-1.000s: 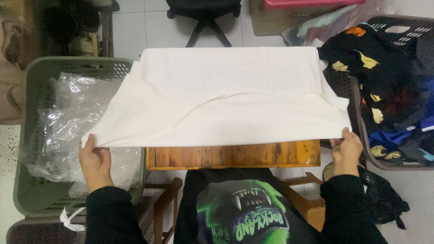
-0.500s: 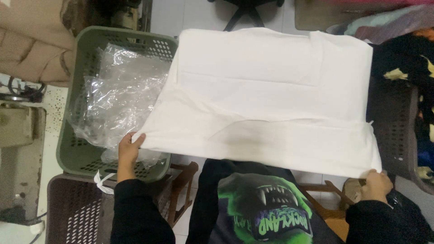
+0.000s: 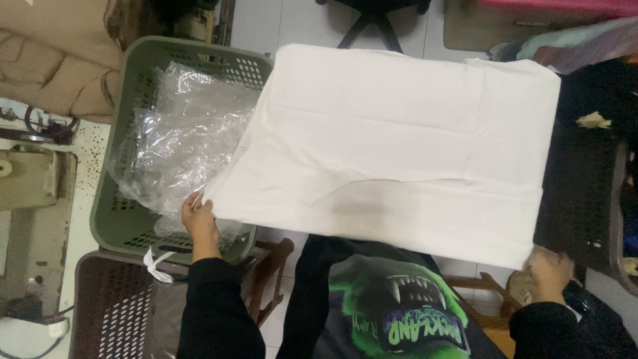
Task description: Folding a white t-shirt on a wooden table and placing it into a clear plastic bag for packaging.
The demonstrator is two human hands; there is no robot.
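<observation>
A white folded garment [image 3: 405, 146] lies spread out flat in front of me, its near edge lifted. My left hand [image 3: 198, 223] pinches its near left corner, over the rim of a green basket. My right hand [image 3: 549, 271] grips the near right corner, low at the right. Both arms wear black sleeves. My black shirt with a green print [image 3: 392, 312] shows below the cloth. The surface under the garment is hidden.
A green plastic laundry basket [image 3: 109, 199] holding crumpled clear plastic bags [image 3: 179, 139] stands on the left. A brown perforated basket [image 3: 106, 299] sits at lower left. A dark basket [image 3: 588, 199] with dark clothes stands on the right. An office chair base [image 3: 372, 20] is beyond.
The view has swung left and tilted. Both hands keep hold of the near corners, and the cloth now covers the wooden table edge seen a second ago.
</observation>
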